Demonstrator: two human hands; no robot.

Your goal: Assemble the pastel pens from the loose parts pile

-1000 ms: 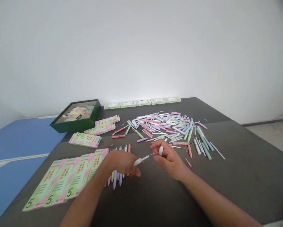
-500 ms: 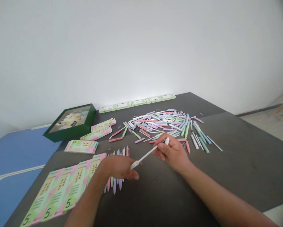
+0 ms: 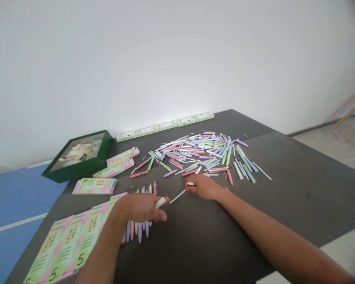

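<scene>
My left hand [image 3: 138,208] hangs over a row of pastel pens [image 3: 138,231] and pinches a short white pen barrel [image 3: 160,202] at its fingertips. My right hand [image 3: 203,187] rests low over the dark table, a little in front of the pile of loose pen parts [image 3: 195,153]. Its fingers hold a thin white pen rod [image 3: 177,196], whose white end [image 3: 190,183] sticks out past the fingers. The rod's tip points at the barrel, with a small gap between them.
Printed green-and-pink cards marked 5 [image 3: 76,240] lie under my left forearm, with more cards [image 3: 94,186] behind. A green box [image 3: 76,156] and a row of small boxes [image 3: 165,125] stand at the back. A blue surface [image 3: 17,197] adjoins the table's left side.
The white rod and barrel have come apart, with the rod drawn out toward my right hand. My right hand has dropped lower and turned flatter. The view has tilted slightly.
</scene>
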